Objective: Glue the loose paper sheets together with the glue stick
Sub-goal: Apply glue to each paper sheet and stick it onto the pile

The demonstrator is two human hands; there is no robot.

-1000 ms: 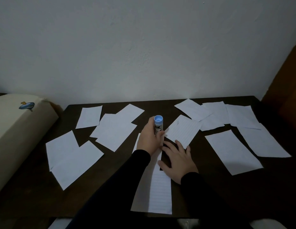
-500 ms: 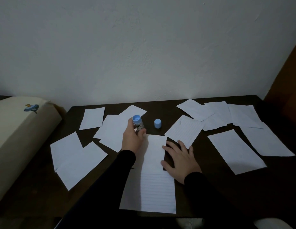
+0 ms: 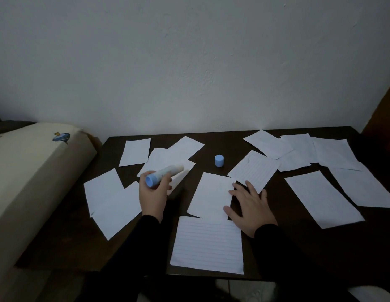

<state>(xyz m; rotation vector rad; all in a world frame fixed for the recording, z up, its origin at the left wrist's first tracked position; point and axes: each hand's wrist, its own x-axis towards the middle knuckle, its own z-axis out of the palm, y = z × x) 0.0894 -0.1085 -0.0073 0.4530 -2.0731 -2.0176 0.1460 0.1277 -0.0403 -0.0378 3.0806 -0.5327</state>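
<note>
Glue stick sits uncapped in my left hand, fingers curled round its barrel, pale tip pointing up and away from the sheets, blue base toward me. Its cap stands on the worktop, out of the way. My right hand lies flat and open, pinning the plain sheet above the lined sheet, I judge for gluing.

Dark wooden table against a pale wall, cream cushion with blue print at its left
</note>
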